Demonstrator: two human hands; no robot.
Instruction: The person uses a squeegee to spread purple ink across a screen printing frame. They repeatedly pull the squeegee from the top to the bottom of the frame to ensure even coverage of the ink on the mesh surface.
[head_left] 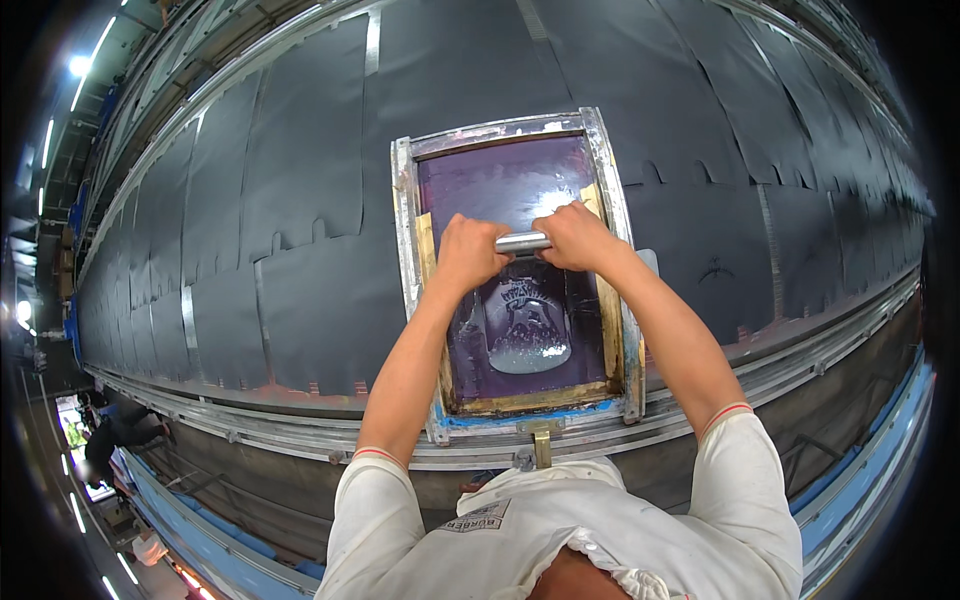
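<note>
A screen-printing frame [403, 205] with metal sides and a purple mesh [485, 185] lies on the long table in front of me. My left hand [470, 252] and my right hand [578, 238] are both closed round the silvery handle of a squeegee [523, 242], which spans the middle of the mesh. Its blade is hidden below my hands. Nearer to me, a wet-looking stencil shape [528, 325] with whitish patches shows on the mesh. Yellowish tape and blue smears line the frame's inner and near edges.
Rows of dark fabric panels [300, 150] cover the table on both sides of the frame. A metal rail [300, 432] runs along the near edge, with a bracket [542, 448] at the frame. Another person [120, 430] is far left, beside blue rails [220, 540].
</note>
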